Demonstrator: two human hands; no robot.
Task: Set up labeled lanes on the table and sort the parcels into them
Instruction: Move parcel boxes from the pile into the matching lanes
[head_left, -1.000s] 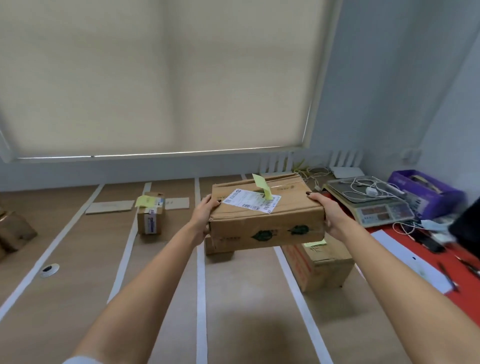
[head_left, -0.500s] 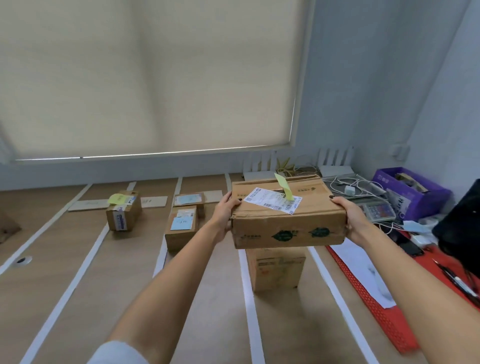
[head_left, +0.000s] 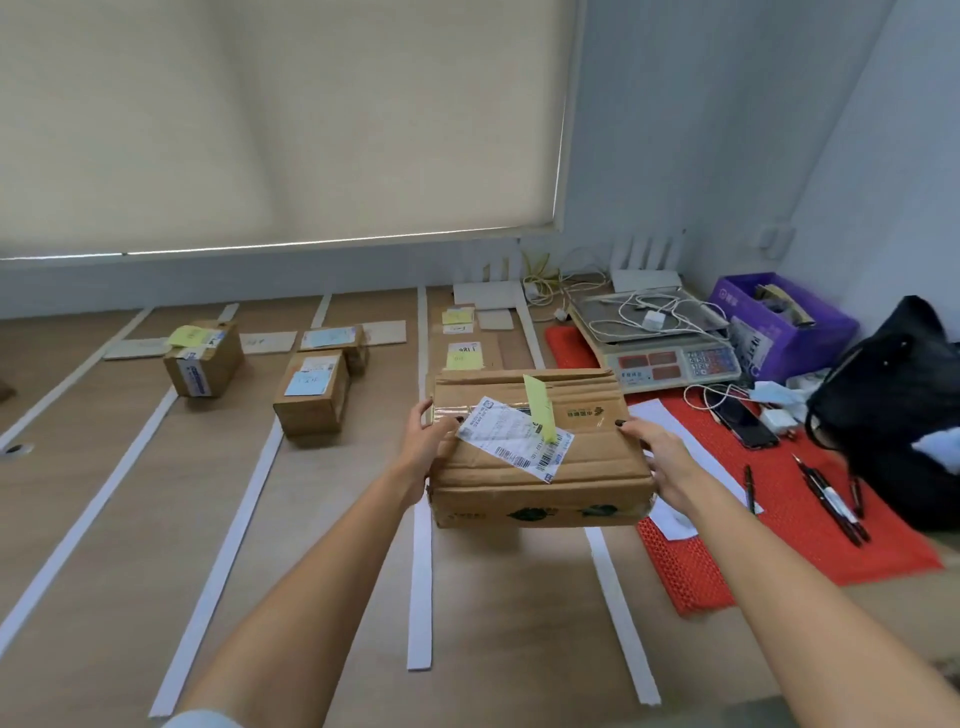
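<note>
Head view: both hands, left (head_left: 427, 447) & right (head_left: 655, 457), clenched the big parcel (head_left: 540, 457) at centre frame, above the right-most lane. Risk, imo: it could land across a white tape strip (head_left: 420, 571), or its loose yellow note (head_left: 540, 408) could drop off.

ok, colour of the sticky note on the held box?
Yellow sticky note atop the held box; head view.

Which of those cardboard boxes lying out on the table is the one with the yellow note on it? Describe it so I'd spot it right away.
Start at the big window blind and drop to the wooden table striped with white tape. Three small parcels sit at the far end; take the leftmost one, the parcel with the yellow note. Its two neighbours to the right carry pale blue labels instead.
</note>
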